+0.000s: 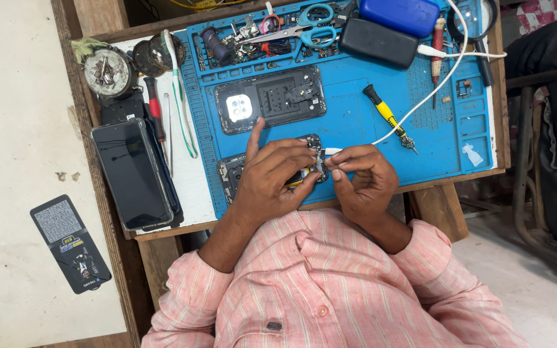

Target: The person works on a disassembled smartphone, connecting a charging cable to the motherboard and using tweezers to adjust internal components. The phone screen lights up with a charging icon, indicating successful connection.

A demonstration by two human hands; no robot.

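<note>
An opened phone body (232, 171) lies at the near edge of a blue work mat (356, 122). My left hand (269, 177) rests over it, index finger stretched up, the other fingers pressing on its inner parts. My right hand (362, 177) pinches the plug end of a white cable (446, 71) at the phone's right end. Just beyond my hands lies a dark phone back cover (272, 98) with a camera cutout, inside up.
A yellow-handled screwdriver (388, 117) lies right of the cover. Blue scissors (307, 29), small parts, a black pack (378, 42) and a blue case (400, 14) sit at the mat's far edge. A dark phone (131, 173), red screwdriver (155, 116) and tweezers (182, 96) lie left.
</note>
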